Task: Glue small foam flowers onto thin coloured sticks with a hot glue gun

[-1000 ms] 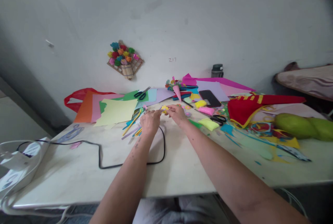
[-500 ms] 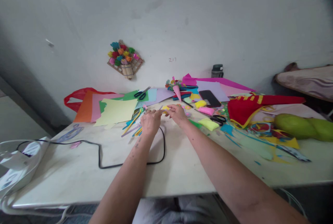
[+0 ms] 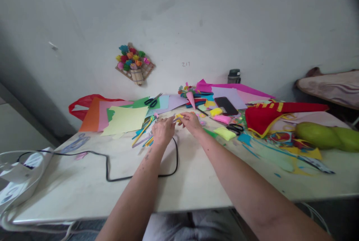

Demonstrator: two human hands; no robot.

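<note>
My right hand point(image 3: 191, 122) pinches a small yellow paper piece point(image 3: 178, 116) between thumb and fingertips. Close beside it, my left hand point(image 3: 163, 130) is closed, its fingertips meeting the edge of that piece. A thin lilac sliver shows at those left fingertips, too small to name surely. Under and left of my left hand lie several coloured paper strips point(image 3: 142, 136), yellow, blue and lilac. Just beyond my right hand are small pastel paper cutouts, partly hidden by the fingers. A pink paper cone point(image 3: 190, 100) with small paper flowers lies behind both hands.
Coloured paper sheets point(image 3: 126, 120) and scissors point(image 3: 153, 101) are at back left. A phone point(image 3: 226, 106), more scissors point(image 3: 236, 128), clay packets point(image 3: 224, 133) and red cloth point(image 3: 260, 119) are to the right. A black cable point(image 3: 120, 178) loops across the table below my left forearm.
My left hand has shifted very slightly right, and a lilac sliver shows more at its fingertips beside the yellow piece. My right hand keeps its place.
</note>
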